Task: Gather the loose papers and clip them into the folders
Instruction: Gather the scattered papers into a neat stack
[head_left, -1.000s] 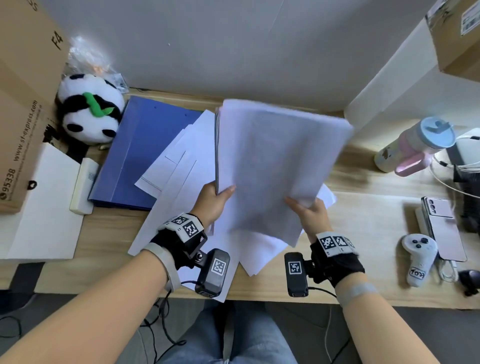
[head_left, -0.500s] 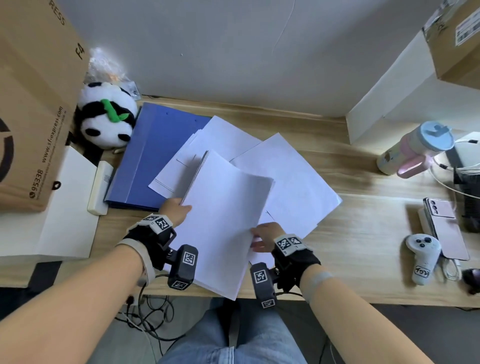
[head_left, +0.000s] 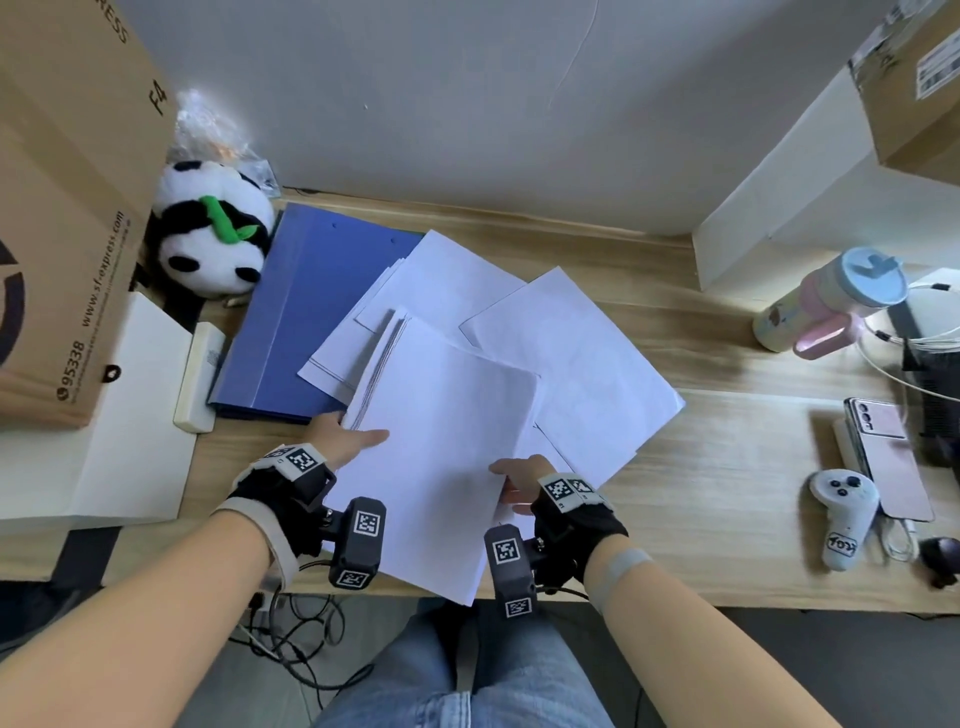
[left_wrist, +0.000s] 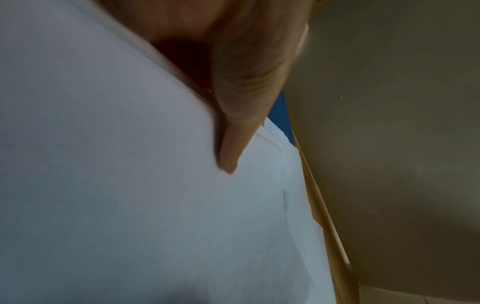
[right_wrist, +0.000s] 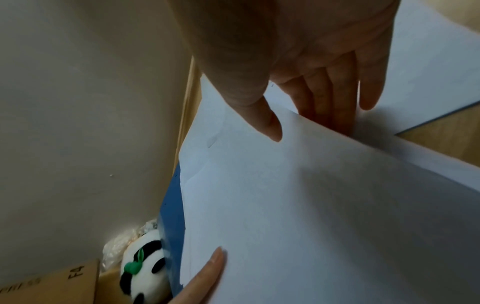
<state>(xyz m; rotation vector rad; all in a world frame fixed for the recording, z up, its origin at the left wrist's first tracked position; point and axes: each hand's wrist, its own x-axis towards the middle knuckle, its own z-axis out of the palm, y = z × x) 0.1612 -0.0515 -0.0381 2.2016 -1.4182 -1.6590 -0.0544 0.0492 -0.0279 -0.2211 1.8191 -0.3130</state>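
Note:
A stack of white papers (head_left: 447, 457) lies low over the desk (head_left: 727, 519), its near corner overhanging the front edge. My left hand (head_left: 345, 441) pinches the stack's left edge, thumb (left_wrist: 233, 133) on top. My right hand (head_left: 517, 480) pinches the right edge, thumb (right_wrist: 262, 115) on top and fingers (right_wrist: 324, 102) underneath. Loose sheets (head_left: 441, 280) lie fanned beneath and behind the stack, with more loose sheets (head_left: 576, 364) to the right. A closed blue folder (head_left: 311, 312) lies at the back left, partly under the sheets.
A panda toy (head_left: 213, 244) and a cardboard box (head_left: 67, 208) stand left of the folder. A white box (head_left: 119, 415) sits at the front left. On the right are a pastel bottle (head_left: 831, 301), a phone (head_left: 888, 457), a white controller (head_left: 844, 514) and cables (head_left: 898, 374).
A second ago both hands held the stack raised and tilted upright. It has come down flat over the loose sheets near the front edge, and both hands moved down with it.

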